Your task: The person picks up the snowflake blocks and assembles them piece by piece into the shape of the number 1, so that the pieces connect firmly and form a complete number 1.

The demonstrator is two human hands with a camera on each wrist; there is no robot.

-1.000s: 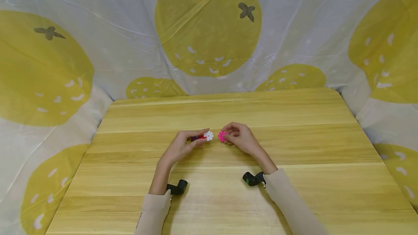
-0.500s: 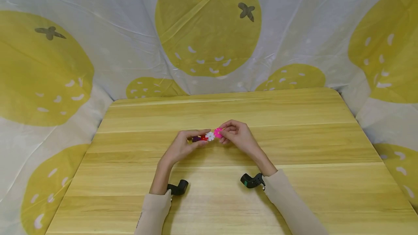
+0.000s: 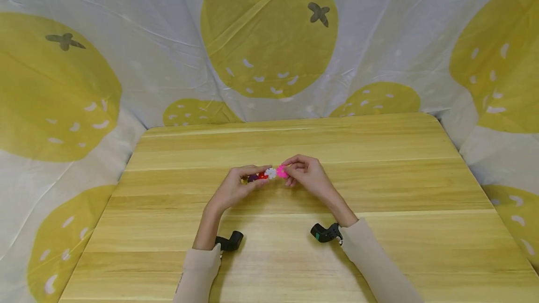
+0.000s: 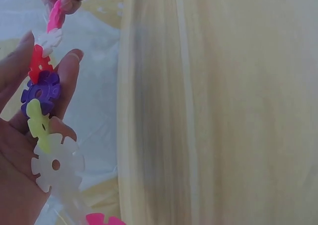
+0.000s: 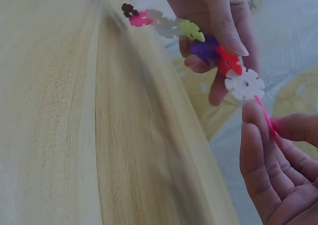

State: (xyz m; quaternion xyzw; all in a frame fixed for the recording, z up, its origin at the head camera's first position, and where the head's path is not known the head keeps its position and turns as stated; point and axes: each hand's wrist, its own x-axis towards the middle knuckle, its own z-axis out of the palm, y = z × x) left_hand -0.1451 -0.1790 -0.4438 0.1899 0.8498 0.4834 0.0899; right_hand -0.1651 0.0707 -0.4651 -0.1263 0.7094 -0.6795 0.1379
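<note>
A chain of notched plastic snowflake discs runs through my left hand (image 3: 236, 184), which holds it between thumb and fingers around the red disc (image 5: 228, 62) and the purple disc (image 4: 41, 93). Past the fingertips, a white disc (image 5: 245, 84) forms the chain's right end. My right hand (image 3: 310, 175) pinches a bright pink disc (image 5: 266, 116), set edge-on to the white one and meeting its rim; how deep the slots engage, I cannot tell. Toward the other end follow a yellow disc (image 4: 36, 119), cloudy white discs (image 4: 55, 164), another pink disc (image 5: 141, 18) and a black disc (image 5: 129, 10).
Both hands are above a wood-grain table (image 3: 269, 256). Behind it and at its sides hangs a pale cloth (image 3: 168, 36) printed with large yellow fruit. A black wrist camera (image 3: 230, 241) is on the left forearm, another black camera (image 3: 325, 233) on the right.
The right hand has moved left with the pink disc, closing the gap to the white disc; the two now meet. Over the last half second the hands have barely moved.
</note>
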